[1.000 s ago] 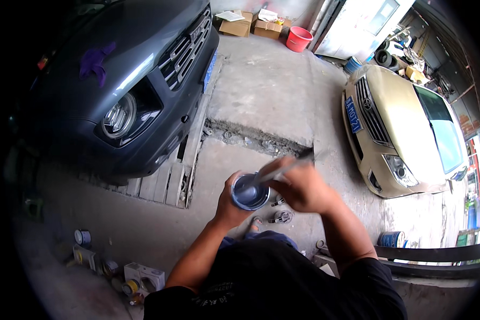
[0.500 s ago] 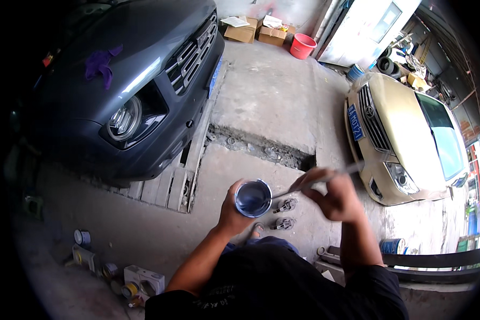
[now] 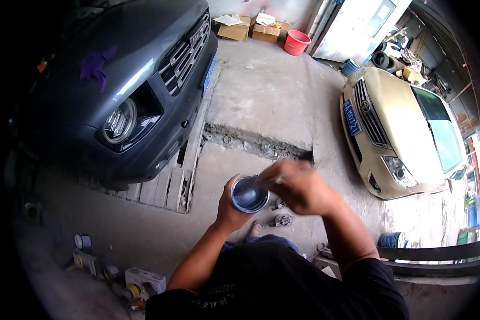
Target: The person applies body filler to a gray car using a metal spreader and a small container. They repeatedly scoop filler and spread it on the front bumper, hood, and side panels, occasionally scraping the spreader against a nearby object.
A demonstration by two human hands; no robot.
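My left hand (image 3: 231,205) grips a small round cup (image 3: 249,195) of blue-grey paint, held in front of my chest. My right hand (image 3: 297,186) is closed around a thin stir stick (image 3: 265,182) whose lower end dips into the cup. The stick's upper end is blurred and mostly hidden by my fingers. Both forearms come up from the lower edge over my dark shirt.
A dark grey car (image 3: 128,80) stands at the left on wooden planks (image 3: 165,186). A gold car (image 3: 405,133) is parked at the right. Small paint cans and boxes (image 3: 117,274) sit on the concrete at lower left. A red bucket (image 3: 296,42) and cardboard boxes (image 3: 250,29) are far back.
My right hand swung out to the right with the stick half a second ago and has come back over the cup. The left hand kept the cup steady.
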